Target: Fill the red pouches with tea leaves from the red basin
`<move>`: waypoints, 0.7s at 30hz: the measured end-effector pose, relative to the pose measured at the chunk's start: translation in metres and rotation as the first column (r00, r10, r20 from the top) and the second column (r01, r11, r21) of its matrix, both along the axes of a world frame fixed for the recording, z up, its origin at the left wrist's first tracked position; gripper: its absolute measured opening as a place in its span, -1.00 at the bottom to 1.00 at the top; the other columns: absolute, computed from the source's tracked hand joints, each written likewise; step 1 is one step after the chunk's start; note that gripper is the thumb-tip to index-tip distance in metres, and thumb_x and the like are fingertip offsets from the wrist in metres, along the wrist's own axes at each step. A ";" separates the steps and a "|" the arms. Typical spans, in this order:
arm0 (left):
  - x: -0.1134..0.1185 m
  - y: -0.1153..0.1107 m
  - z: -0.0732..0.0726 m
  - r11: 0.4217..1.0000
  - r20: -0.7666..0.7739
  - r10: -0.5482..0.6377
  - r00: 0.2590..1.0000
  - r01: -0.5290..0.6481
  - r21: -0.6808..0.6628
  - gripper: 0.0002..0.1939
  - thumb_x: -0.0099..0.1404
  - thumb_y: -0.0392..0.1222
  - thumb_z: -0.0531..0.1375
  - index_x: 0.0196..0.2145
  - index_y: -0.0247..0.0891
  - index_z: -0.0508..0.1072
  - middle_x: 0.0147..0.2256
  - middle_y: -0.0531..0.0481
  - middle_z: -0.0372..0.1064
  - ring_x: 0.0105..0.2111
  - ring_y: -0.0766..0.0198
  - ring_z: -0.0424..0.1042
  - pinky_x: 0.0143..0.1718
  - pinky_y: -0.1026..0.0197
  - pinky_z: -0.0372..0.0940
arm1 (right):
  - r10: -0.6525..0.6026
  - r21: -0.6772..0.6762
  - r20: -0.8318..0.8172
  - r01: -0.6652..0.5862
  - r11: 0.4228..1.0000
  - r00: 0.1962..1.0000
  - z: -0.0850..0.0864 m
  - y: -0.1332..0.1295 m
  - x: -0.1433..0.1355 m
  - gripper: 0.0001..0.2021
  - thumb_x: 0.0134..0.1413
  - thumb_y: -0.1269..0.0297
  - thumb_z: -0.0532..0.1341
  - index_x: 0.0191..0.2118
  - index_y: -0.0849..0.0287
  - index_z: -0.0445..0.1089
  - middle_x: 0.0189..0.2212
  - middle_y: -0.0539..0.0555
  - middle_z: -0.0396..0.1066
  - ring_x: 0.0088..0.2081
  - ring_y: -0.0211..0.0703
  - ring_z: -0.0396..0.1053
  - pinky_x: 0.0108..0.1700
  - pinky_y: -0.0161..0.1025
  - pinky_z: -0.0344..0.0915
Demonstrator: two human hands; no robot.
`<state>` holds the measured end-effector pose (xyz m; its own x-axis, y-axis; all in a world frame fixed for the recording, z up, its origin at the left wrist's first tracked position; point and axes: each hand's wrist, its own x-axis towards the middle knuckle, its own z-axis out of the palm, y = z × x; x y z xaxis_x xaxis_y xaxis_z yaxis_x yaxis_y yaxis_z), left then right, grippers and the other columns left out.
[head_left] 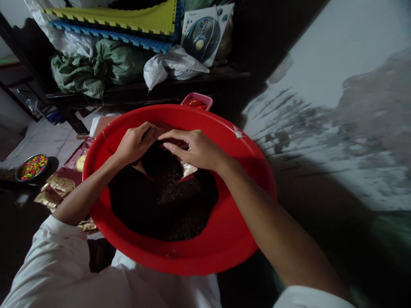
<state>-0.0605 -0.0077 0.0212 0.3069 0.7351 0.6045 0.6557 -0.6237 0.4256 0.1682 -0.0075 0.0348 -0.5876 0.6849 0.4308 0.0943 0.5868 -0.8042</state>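
A large red basin [173, 261] holds a heap of dark, loose, crumbly leaf-like stuff [189, 209]; its exact kind is hard to tell in the low light. Inside the basin lies a foil bag [189, 169], its mouth towards me and some of the dark stuff in it. My left hand [136, 142] is curled round the bag's upper left edge. Opposite it, my right hand [195, 149] grips the upper right edge between thumb and fingers. The fingertips of both hands nearly meet at the top. Much of the bag is hidden by my hands and shadow.
Gold-coloured packets [61, 186] lie left of the basin, near a metal bowl [32, 167] of bright coloured pieces. A pink container [197, 101] stands behind the rim. Sacks [118, 62], foam mats [128, 19] and a fan [202, 38] fill the bench. A stained wall [321, 107] is at right.
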 end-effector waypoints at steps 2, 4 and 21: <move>0.000 0.000 0.000 1.000 -0.006 0.013 1.000 -0.013 0.008 -0.76 0.54 -0.16 0.07 -0.15 -0.29 0.52 -0.32 -0.04 0.53 -0.41 0.35 0.42 -0.35 0.27 0.23 | 0.002 -0.053 0.001 -0.002 0.999 1.000 0.000 0.001 0.005 -0.77 0.25 0.12 0.28 -0.04 -0.03 0.59 -0.19 0.01 0.57 -0.25 -0.09 0.52 -0.16 -0.08 0.52; -0.001 0.001 0.001 1.000 -0.008 0.022 1.000 -0.021 0.020 -0.75 0.55 -0.15 0.06 -0.14 -0.28 0.51 -0.32 -0.04 0.52 -0.41 0.34 0.42 -0.34 0.26 0.24 | -0.007 -0.138 -0.022 0.004 0.990 1.000 0.002 0.002 0.010 -0.75 0.23 0.11 0.31 -0.01 -0.03 0.58 -0.23 0.01 0.57 -0.35 -0.14 0.50 -0.30 -0.13 0.50; -0.002 -0.003 0.015 0.999 0.011 -0.023 1.000 0.023 -0.031 -0.75 0.53 -0.17 0.07 -0.19 -0.28 0.51 -0.31 -0.06 0.53 -0.34 0.29 0.47 -0.28 0.24 0.32 | -0.148 -0.107 0.105 0.160 0.981 0.983 -0.092 0.083 0.019 -0.67 -0.12 0.23 0.46 -0.15 0.06 0.54 -0.05 0.14 0.48 0.01 0.10 0.43 0.22 0.12 0.32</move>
